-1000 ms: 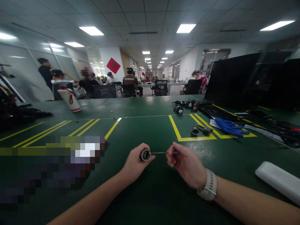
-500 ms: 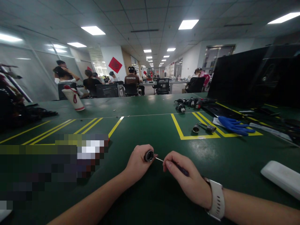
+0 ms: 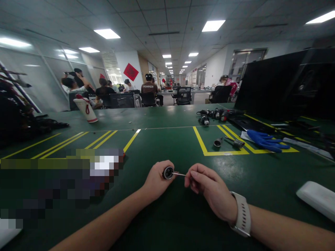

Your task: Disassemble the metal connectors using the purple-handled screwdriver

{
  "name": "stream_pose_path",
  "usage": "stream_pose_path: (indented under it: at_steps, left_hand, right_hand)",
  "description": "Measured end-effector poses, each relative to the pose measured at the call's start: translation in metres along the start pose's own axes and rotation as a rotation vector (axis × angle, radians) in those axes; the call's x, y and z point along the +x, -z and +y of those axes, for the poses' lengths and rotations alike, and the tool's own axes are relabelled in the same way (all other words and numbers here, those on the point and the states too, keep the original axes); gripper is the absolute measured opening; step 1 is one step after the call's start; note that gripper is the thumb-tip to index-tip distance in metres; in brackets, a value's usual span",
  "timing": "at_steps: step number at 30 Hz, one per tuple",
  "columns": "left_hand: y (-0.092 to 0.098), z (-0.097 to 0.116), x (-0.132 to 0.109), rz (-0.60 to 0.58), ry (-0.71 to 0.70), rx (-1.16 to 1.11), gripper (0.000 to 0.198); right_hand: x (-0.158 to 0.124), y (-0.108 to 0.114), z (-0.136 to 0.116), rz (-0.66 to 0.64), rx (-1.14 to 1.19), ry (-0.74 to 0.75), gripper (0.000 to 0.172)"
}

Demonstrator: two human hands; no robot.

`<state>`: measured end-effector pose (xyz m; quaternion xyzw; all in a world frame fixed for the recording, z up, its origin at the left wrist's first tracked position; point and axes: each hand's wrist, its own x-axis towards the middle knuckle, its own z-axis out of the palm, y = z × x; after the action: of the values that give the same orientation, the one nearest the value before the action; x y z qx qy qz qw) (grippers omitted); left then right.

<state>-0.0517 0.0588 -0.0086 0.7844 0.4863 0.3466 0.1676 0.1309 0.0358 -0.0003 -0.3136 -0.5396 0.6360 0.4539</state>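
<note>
My left hand (image 3: 156,180) is closed round a small black cylindrical part (image 3: 168,172) with a round metal-rimmed face turned toward me. My right hand (image 3: 208,188), with a white watch at the wrist, pinches a thin screwdriver (image 3: 179,173) whose metal tip reaches into the part's face. Both hands hover just above the green table (image 3: 167,216) near its front edge.
A yellow-outlined box holds two small metal parts (image 3: 227,142); a blue glove (image 3: 264,140) lies to its right. Several black parts (image 3: 213,115) sit further back by dark monitors (image 3: 282,85). A white case (image 3: 318,199) lies at right, a white cup (image 3: 86,109) at back left. People sit beyond.
The right hand drew closer to the part and then eased back slightly, with the screwdriver tip kept at the part's face. The view shifted a little to the left.
</note>
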Motion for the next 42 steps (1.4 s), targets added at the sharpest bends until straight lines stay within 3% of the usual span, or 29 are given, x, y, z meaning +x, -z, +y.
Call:
stream_pose_path:
  at_steps: [6,13,17,23,27,36,42]
  left_hand:
    - [0.0003,0.0025,-0.0007,-0.021,-0.009,0.176,0.015]
    - [0.0019,0.0021,-0.0019,-0.031,-0.01,0.137,0.012]
    - [0.0027,0.0031,-0.0012,-0.044,0.016,0.099,0.013]
    - [0.0014,0.0034,-0.0008,-0.046,0.04,0.128,0.011]
    - [-0.0001,0.0018,-0.0015,-0.058,-0.022,0.193,0.009]
    - [0.0033,0.0048,-0.0018,-0.077,-0.062,0.121,0.015]
    - [0.0015,0.0022,-0.001,-0.087,-0.003,0.044,0.015]
  right_hand:
    - [-0.0028,0.0024,0.0005,-0.029,-0.152,0.027,0.018]
    - [0.0023,0.001,-0.0018,0.021,0.203,-0.137,0.013]
    - [0.0037,0.0015,-0.0014,0.023,0.28,-0.169,0.012]
    - [0.0015,0.0026,0.002,0.058,0.139,-0.083,0.014]
    - [-0.0012,0.0004,0.0007,0.058,-0.006,-0.041,0.015]
    - [0.0015,0.0026,0.0024,0.024,0.249,-0.147,0.013]
    - [-0.0024,0.0006,0.0005,0.04,0.141,-0.086,0.014]
